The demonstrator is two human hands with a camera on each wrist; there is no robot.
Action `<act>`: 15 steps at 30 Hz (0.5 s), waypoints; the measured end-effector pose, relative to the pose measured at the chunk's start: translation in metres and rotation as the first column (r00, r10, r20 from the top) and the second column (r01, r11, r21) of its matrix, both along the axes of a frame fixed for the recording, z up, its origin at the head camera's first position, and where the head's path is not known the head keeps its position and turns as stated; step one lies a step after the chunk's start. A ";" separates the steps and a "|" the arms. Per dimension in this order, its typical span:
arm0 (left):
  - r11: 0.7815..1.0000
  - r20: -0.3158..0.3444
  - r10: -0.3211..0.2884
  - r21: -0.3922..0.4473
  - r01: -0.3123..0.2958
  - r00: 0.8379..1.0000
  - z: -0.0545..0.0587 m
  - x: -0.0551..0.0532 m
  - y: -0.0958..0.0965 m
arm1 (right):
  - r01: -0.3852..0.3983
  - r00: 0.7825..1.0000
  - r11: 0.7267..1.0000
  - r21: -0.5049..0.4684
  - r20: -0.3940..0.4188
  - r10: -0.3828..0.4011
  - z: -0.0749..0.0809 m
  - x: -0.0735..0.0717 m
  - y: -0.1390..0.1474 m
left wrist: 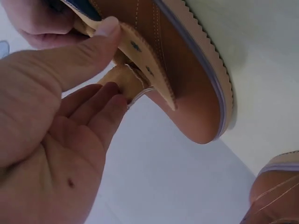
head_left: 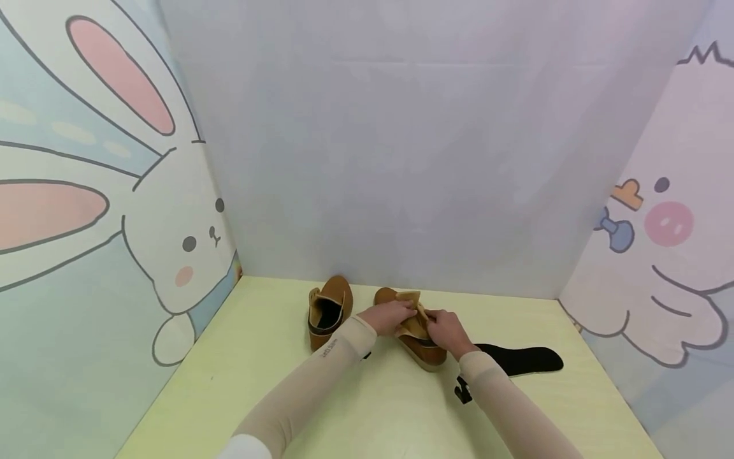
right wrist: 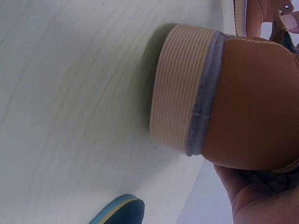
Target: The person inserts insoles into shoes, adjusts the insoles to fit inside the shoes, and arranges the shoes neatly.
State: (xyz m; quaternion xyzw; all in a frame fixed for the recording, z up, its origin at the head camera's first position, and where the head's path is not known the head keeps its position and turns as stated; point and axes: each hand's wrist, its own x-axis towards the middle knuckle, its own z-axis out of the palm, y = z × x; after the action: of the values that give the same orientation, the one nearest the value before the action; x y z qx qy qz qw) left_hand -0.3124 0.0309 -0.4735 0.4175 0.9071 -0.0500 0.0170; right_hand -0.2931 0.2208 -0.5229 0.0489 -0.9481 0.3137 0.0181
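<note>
A brown leather ankle shoe (head_left: pixel 424 354) with a thick pale sole stands on the table, toe pointing away to the left. My left hand (head_left: pixel 387 317) is at its opening; in the left wrist view the thumb lies on the eyelet flap (left wrist: pixel 145 65), while the curled fingers are at the tan tongue (left wrist: pixel 122 80). On the shoe's other side, my right hand (head_left: pixel 450 333) grips the upper edge of the opening. The right wrist view has the heel and ridged sole (right wrist: pixel 180 88) in front, hiding most of the right fingers. The shoe's inside is largely covered by the hands.
A matching brown shoe (head_left: pixel 338 290) stands to the left, its dark opening showing. Right of the held shoe, a black insole (head_left: pixel 524 360) lies flat, partly behind the right forearm. A grey backdrop (head_left: pixel 390 191) closes off the table's far edge, with cartoon-printed panels on both sides.
</note>
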 end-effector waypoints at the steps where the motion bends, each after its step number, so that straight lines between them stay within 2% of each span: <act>1: 1.000 -0.019 -0.014 -0.025 0.013 1.000 0.000 0.000 0.001 | 0.002 1.000 1.000 0.003 -0.001 -0.002 -0.001 0.000 -0.001; 5: 0.986 -0.102 -0.073 -0.155 0.056 0.992 -0.003 -0.005 -0.001 | 0.010 1.000 1.000 -0.010 0.001 -0.010 -0.004 0.000 -0.002; 8: 0.967 -0.119 -0.075 -0.251 0.043 0.990 -0.007 -0.008 -0.006 | 0.021 1.000 1.000 -0.012 -0.004 -0.022 -0.005 -0.001 -0.002; 11: 0.962 -0.078 -0.024 -0.274 0.001 0.997 -0.010 -0.011 -0.013 | 0.028 1.000 1.000 0.002 -0.003 -0.028 -0.006 -0.002 -0.001; 15: 0.975 -0.002 0.040 -0.220 -0.039 0.999 -0.012 -0.014 -0.021 | 0.028 1.000 1.000 -0.003 0.012 -0.028 -0.005 -0.001 -0.001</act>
State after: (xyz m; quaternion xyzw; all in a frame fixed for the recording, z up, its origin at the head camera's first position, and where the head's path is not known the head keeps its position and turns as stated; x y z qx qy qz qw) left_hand -0.3263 0.0095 -0.4852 0.3951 0.9041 -0.1493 0.0654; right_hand -0.2945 0.2201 -0.5283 0.0336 -0.9483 0.3152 0.0171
